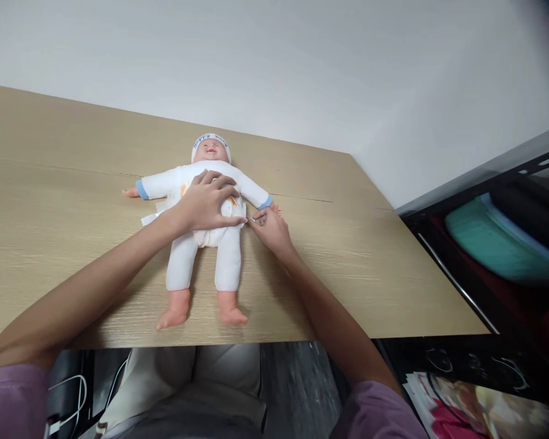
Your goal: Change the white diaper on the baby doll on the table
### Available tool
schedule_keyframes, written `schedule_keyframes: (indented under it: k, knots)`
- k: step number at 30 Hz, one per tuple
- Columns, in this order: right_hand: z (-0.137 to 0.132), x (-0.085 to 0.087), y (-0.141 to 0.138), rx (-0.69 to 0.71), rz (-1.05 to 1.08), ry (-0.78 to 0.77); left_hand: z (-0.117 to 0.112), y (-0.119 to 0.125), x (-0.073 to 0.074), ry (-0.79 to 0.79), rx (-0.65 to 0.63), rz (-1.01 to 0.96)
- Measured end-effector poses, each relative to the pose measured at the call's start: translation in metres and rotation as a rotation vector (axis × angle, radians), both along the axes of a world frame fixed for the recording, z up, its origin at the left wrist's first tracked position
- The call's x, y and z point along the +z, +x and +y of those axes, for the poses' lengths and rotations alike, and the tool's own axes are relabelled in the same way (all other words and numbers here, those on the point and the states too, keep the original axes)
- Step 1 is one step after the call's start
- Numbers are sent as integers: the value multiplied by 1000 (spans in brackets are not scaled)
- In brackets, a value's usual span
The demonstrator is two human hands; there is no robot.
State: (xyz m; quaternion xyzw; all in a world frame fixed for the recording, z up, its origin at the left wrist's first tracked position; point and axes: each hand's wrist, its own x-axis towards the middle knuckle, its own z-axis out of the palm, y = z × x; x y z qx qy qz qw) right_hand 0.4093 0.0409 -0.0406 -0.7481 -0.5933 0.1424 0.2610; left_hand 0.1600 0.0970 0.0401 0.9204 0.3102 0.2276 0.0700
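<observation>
A baby doll (227, 262) in a white suit with blue cuffs and a lettered white cap lies on its back on the wooden table (370, 268). Around its hips is a white diaper (207, 238), with one side tab (150, 218) sticking out loose at the picture's left. My left hand (208, 198) rests over the doll's belly and the diaper front, its fingers spread. Beside the doll's hip, my right hand (269, 228) pinches the diaper's other side edge, close to the doll's hand. The pinched piece is mostly hidden by my fingers.
Behind the table rises a white wall (274, 67). To the right, a dark shelf holds a blurred green item (498, 238). Lower right are colourful printed packages (476, 405), and a white cable (80, 390) hangs at lower left. The table's front edge is close to my body.
</observation>
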Motion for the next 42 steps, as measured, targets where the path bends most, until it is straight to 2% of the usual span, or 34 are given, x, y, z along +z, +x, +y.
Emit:
schedule_keyframes:
  k: [7, 18, 21, 27, 32, 36, 39, 42]
  knots:
    - [-2, 11, 0, -7, 9, -113, -3, 2, 2, -7, 26, 14]
    - [-5, 15, -4, 46, 109, -71, -1, 0, 0, -3, 27, 11]
    - [0, 11, -6, 87, 203, -60, -2, 0, 1, -8, 36, 16]
    - [11, 8, -13, 261, 526, 0, -4, 1, 2, 4, 38, 28]
    - [7, 22, 5, 294, 711, -50, -6, -1, 4, -24, 70, 15]
    - [7, 40, 17, 374, 730, -94, -6, -1, 5, -50, 73, 25]
    - [19, 54, 4, 420, 702, -109, -4, 0, 4, -46, 62, 41]
    - [34, 59, -24, 404, 725, -98, -2, 1, 3, -28, 49, 41]
